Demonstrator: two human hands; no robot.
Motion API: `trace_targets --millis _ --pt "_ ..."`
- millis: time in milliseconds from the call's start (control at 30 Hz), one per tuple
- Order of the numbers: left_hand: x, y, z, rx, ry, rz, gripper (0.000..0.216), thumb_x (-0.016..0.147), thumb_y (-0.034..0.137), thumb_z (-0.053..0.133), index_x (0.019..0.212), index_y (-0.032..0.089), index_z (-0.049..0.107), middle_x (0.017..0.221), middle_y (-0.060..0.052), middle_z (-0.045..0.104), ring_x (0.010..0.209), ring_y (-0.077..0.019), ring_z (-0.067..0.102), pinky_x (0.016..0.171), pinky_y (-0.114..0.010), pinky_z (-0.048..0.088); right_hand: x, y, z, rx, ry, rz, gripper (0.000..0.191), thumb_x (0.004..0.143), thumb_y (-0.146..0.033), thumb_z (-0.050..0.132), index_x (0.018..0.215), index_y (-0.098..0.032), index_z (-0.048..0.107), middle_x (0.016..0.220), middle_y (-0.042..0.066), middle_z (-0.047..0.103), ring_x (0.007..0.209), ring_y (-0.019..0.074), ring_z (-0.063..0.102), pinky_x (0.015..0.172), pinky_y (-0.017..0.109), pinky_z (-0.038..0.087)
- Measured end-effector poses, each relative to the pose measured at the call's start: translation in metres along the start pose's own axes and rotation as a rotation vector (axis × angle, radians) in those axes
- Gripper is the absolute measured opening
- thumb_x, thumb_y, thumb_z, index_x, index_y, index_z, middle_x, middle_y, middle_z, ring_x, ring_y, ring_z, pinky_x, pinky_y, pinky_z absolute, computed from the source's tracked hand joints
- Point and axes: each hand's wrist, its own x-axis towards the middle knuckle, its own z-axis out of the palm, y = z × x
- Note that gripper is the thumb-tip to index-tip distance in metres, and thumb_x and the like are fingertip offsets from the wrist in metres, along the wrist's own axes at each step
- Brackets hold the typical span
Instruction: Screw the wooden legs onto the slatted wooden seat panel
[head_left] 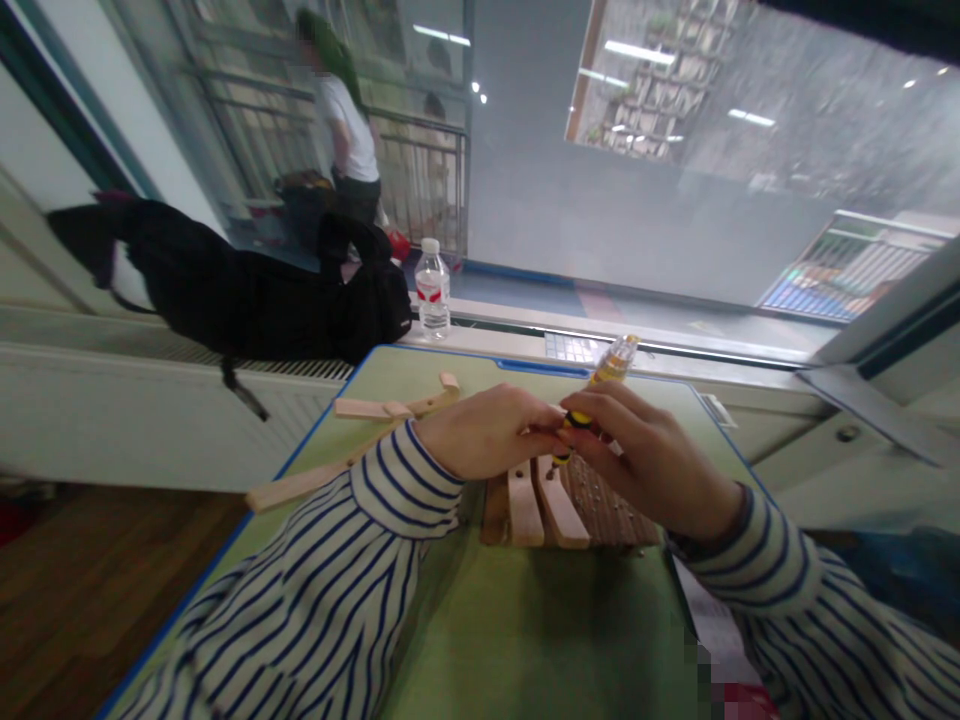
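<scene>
My right hand (pixel 637 450) is wrapped round a screwdriver (pixel 615 360) with a clear yellow handle and a black-and-yellow collar. It slants down to the left, its tip by a hole in a pale wooden piece (pixel 568 515). With thumb and forefinger closed, my left hand (pixel 491 430) pinches at the screwdriver's lower part, the exact contact partly hidden. A second pale wooden strip (pixel 525 512) with a hole lies alongside the first. Both rest on a brown wood-grain board (pixel 611 505) dotted with several small screws or nails.
Jointed wooden strips (pixel 371 408) lie left on the green, blue-edged table (pixel 517 630), another long strip (pixel 292 488) crossing its edge. Behind stand a water bottle (pixel 433 295) and a black bag (pixel 262 295) on the sill. Beyond the glass is a person (pixel 349 130). White paper (pixel 709 610) lies under my right forearm.
</scene>
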Motion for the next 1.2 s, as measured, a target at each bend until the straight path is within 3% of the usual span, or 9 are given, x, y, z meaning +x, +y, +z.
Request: trace_targets --millis 367,633,800,1200 --pt "-0.001 0.010 -0.006 0.026 0.070 -0.062 0.022 0.080 0.035 0.057 0.076 0.017 0.069 0.058 0.003 0.059 0.059 -0.0084 0.053 0.052 -0.019 0.028 0.004 -0.006 -0.003 -0.073 0.001 -0.010 0.021 0.088 -0.027 0.046 0.104 -0.016 0.053 0.097 0.006 0.057 0.080 0.0142 0.055 0.068 0.029 0.046" --pt "-0.005 0.003 -0.004 0.039 0.066 -0.106 0.024 0.080 0.036 0.057 0.075 0.017 0.070 0.060 0.001 0.061 0.056 -0.0082 0.052 0.053 -0.019 0.030 0.008 -0.012 -0.008 -0.043 0.020 -0.070 0.034 0.086 -0.021 0.049 0.119 -0.015 0.048 0.107 0.008 0.059 0.087 0.0132 0.057 0.074 0.027 0.047" --pt "-0.004 0.000 -0.003 -0.009 0.050 -0.074 0.022 0.080 0.035 0.057 0.080 0.017 0.071 0.064 0.002 0.063 0.060 -0.0088 0.053 0.055 -0.019 0.032 0.007 -0.010 -0.008 -0.015 -0.015 -0.067 0.024 0.086 -0.017 0.047 0.109 -0.017 0.054 0.106 0.007 0.060 0.091 0.0148 0.057 0.078 0.030 0.048" --pt "-0.002 -0.003 -0.001 -0.051 0.012 -0.029 0.022 0.083 0.033 0.053 0.085 0.017 0.069 0.064 0.003 0.060 0.061 -0.0085 0.051 0.055 -0.019 0.030 0.003 -0.007 -0.006 0.019 0.007 -0.042 0.021 0.086 -0.018 0.048 0.106 -0.015 0.054 0.100 0.007 0.058 0.085 0.0142 0.055 0.072 0.029 0.048"
